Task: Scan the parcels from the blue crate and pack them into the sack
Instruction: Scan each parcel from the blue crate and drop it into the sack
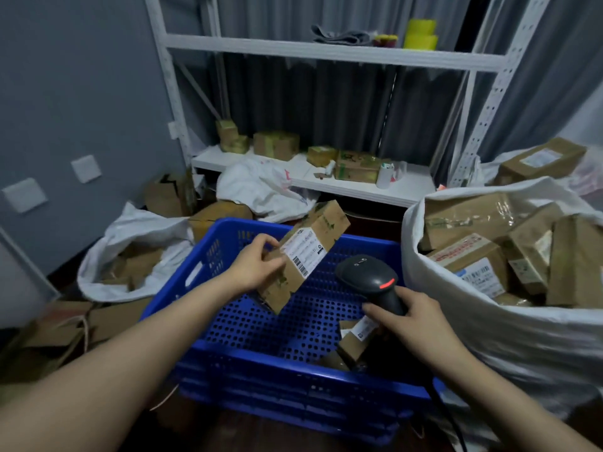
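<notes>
Before white metal shelving (326, 52), a white woven sack (489, 347) is already heaped with parcels, while above the nearly emptied blue perforated plastic crate (293, 365) a brown cardboard parcel (306, 252) is gripped by curled fingers (265, 241) of the left hand (257, 267) and a black handheld scanner (368, 278) by the right hand (412, 318), one small labelled box (355, 337) being left inside.

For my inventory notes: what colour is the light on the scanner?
Red, on the black scanner; head view.

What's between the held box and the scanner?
Nothing: in the head view the box and scanner are apart, with only the floor of the crate behind.
</notes>
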